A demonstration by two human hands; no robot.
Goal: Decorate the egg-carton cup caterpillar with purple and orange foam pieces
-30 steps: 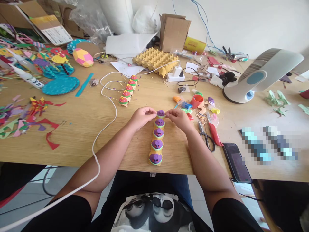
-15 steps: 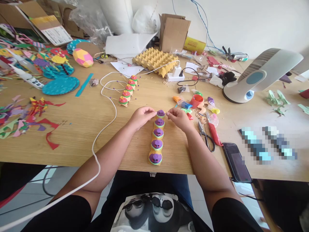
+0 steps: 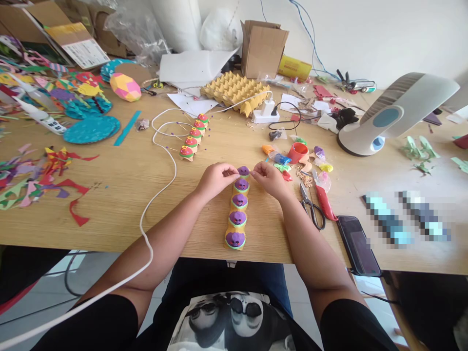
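The row of five purple-topped cups (image 3: 238, 207) lies on the table (image 3: 120, 195) before the person, its long axis running straight away from the near edge, and the work looks to be on the farthest cup (image 3: 243, 171). The left hand (image 3: 215, 178) pinches that cup's side; the right hand (image 3: 268, 179) has its fingertips nipped together just beside it, on what I cannot tell. Any next move there calls for small, steady fingertips that leave the row straight.

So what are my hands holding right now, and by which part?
The left hand and right hand pinch the farthest cup of the purple-topped cup row, one on each side of its rim.
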